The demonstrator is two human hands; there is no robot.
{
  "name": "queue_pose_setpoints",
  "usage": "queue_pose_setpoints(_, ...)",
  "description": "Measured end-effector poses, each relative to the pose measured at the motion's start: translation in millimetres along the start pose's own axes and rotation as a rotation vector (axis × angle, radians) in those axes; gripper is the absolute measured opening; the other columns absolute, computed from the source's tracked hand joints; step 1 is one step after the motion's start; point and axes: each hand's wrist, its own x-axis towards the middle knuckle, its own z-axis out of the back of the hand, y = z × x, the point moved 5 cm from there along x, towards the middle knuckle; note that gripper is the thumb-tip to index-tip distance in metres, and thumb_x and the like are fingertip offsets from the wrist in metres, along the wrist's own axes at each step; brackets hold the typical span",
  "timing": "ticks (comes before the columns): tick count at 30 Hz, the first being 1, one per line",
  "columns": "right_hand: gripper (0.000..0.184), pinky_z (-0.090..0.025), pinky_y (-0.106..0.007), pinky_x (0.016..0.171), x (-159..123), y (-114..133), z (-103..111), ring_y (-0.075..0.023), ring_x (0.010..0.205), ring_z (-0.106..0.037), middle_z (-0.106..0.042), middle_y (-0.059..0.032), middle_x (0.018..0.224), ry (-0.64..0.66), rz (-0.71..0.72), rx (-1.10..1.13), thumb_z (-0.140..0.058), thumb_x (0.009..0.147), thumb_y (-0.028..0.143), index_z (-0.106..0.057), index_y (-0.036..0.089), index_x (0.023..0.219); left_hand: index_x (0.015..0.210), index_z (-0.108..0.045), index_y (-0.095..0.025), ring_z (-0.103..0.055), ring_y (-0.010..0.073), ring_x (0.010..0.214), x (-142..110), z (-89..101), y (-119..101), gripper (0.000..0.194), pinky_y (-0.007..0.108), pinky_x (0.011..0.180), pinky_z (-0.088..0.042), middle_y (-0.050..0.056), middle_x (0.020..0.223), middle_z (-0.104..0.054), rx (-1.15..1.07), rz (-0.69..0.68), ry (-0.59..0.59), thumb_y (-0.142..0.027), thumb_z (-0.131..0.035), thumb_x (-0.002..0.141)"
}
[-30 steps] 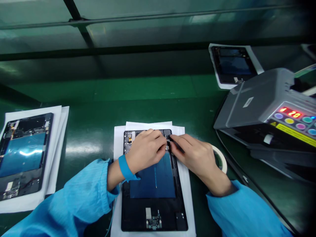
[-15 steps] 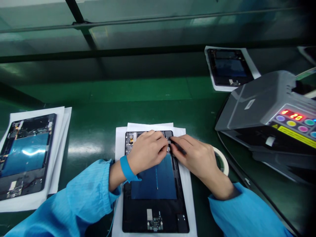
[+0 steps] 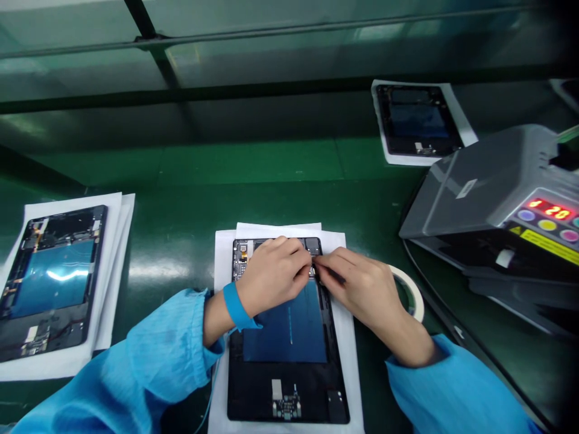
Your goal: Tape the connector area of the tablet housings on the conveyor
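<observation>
An opened tablet lies on white paper sheets, its blue battery and small circuit boards exposed. My left hand rests over its upper part, fingers curled and pinched near the top right corner. From the right, my right hand meets it there, thumb and fingers pressed together at the tablet's edge. Whatever lies between the fingertips of either hand is too small or hidden to name. A blue wrist strap circles my left wrist, its thin cord running down beside the tablet.
A roll of tape lies right of my right hand. Beyond it stands a grey machine with a red display and a black cable. Another opened tablet sits on paper at left, and one more at the back right.
My right fingertips have closed in slightly at the tablet's top right edge; the dark piece seen under them earlier is now mostly hidden. The view has shifted a little.
</observation>
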Motion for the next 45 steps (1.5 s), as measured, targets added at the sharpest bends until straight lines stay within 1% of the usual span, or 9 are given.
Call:
queue_pose_setpoints(4, 0.022, -0.03, -0.028, 0.054, 0, 5, 2, -0.0108, 0.057, -0.053, -0.06, 0.001, 0.066, 0.028, 0.036, -0.126, -0.048, 0.092, 0.025, -0.069, 0.019, 0.089, 0.08, -0.06, -0.019, -0.051, 0.0181, 0.079, 0, -0.1, 0, 0.016, 0.032, 0.07, -0.04, 0.002, 0.082, -0.058, 0.009, -0.002, 0.003, -0.023, -0.048, 0.089)
queue_pose_setpoints(7, 0.024, -0.028, -0.028, 0.053, 0, 12, 5, -0.0106, 0.054, -0.052, -0.059, 0.0005, 0.062, 0.045, 0.08, -0.214, -0.046, 0.092, 0.022, -0.07, 0.018, 0.091, 0.08, -0.06, -0.018, -0.052, 0.0182, 0.079, 0, 0.4, 0, 0.017, 0.032, 0.071, -0.041, 0.003, 0.083, -0.058, 0.008, 0.016, 0.016, -0.024, -0.047, 0.09)
queue_pose_setpoints(12, 0.026, -0.026, -0.03, 0.05, -6, 20, 3, -0.0119, 0.054, -0.054, -0.061, -0.0007, 0.064, 0.085, 0.099, -0.313, -0.047, 0.089, 0.018, -0.067, 0.012, 0.105, 0.079, -0.06, -0.017, -0.053, 0.0181, 0.081, 1, 3.5, 0, 0.018, 0.032, 0.074, -0.043, 0.004, 0.085, -0.06, -0.026, 0.02, -0.021, -0.022, -0.047, 0.09)
queue_pose_setpoints(16, 0.028, -0.029, -0.029, 0.052, -12, 16, 3, -0.0113, 0.056, -0.055, -0.061, 0.0003, 0.066, 0.042, 0.091, -0.244, -0.047, 0.089, 0.02, -0.065, 0.014, 0.11, 0.078, -0.061, -0.017, -0.053, 0.0173, 0.079, 1, 5.1, 1, 0.016, 0.031, 0.073, -0.043, 0.004, 0.083, -0.061, -0.046, 0.015, -0.059, -0.021, -0.049, 0.088)
queue_pose_setpoints(20, 0.026, -0.03, -0.028, 0.053, -16, 11, 7, -0.0103, 0.054, -0.054, -0.061, 0.0023, 0.066, -0.036, 0.119, -0.172, -0.049, 0.091, 0.025, -0.065, 0.015, 0.109, 0.079, -0.062, -0.017, -0.054, 0.0164, 0.079, 0, 5.7, 0, 0.011, 0.029, 0.074, -0.044, 0.002, 0.082, -0.061, -0.053, 0.026, -0.064, -0.019, -0.053, 0.085)
queue_pose_setpoints(23, 0.023, -0.029, -0.028, 0.052, -17, 10, 10, -0.01, 0.054, -0.054, -0.061, 0.0031, 0.067, -0.061, 0.132, -0.163, -0.05, 0.09, 0.025, -0.065, 0.016, 0.106, 0.079, -0.062, -0.017, -0.054, 0.0163, 0.079, 0, 5.7, 0, 0.01, 0.029, 0.074, -0.044, 0.002, 0.083, -0.061, -0.057, 0.036, -0.054, -0.018, -0.054, 0.084)
queue_pose_setpoints(31, 0.02, -0.03, -0.027, 0.053, -16, 10, 10, -0.0087, 0.056, -0.055, -0.064, 0.0029, 0.07, -0.024, 0.154, -0.151, -0.05, 0.09, 0.023, -0.066, 0.019, 0.101, 0.079, -0.062, -0.017, -0.054, 0.0165, 0.079, 0, 6.1, 0, 0.009, 0.029, 0.073, -0.043, 0.002, 0.082, -0.062, -0.072, 0.033, -0.079, -0.017, -0.055, 0.083)
queue_pose_setpoints(38, 0.02, -0.03, -0.028, 0.053, -14, 13, 12, -0.0089, 0.055, -0.054, -0.06, 0.003, 0.066, -0.029, 0.196, -0.166, -0.048, 0.091, 0.022, -0.068, 0.018, 0.094, 0.079, -0.062, -0.018, -0.054, 0.0166, 0.079, 0, 4.5, 1, 0.01, 0.029, 0.072, -0.043, 0.002, 0.082, -0.061, -0.071, 0.025, -0.06, -0.018, -0.053, 0.084)
queue_pose_setpoints(45, 0.021, -0.03, -0.03, 0.055, -11, 13, 12, -0.0116, 0.057, -0.055, -0.061, 0.0012, 0.068, 0.027, 0.179, -0.271, -0.05, 0.089, 0.023, -0.067, 0.017, 0.1, 0.079, -0.061, -0.017, -0.053, 0.0174, 0.079, 1, 3.7, 1, 0.014, 0.03, 0.072, -0.042, 0.003, 0.082, -0.06, -0.053, 0.016, -0.042, -0.02, -0.049, 0.087)
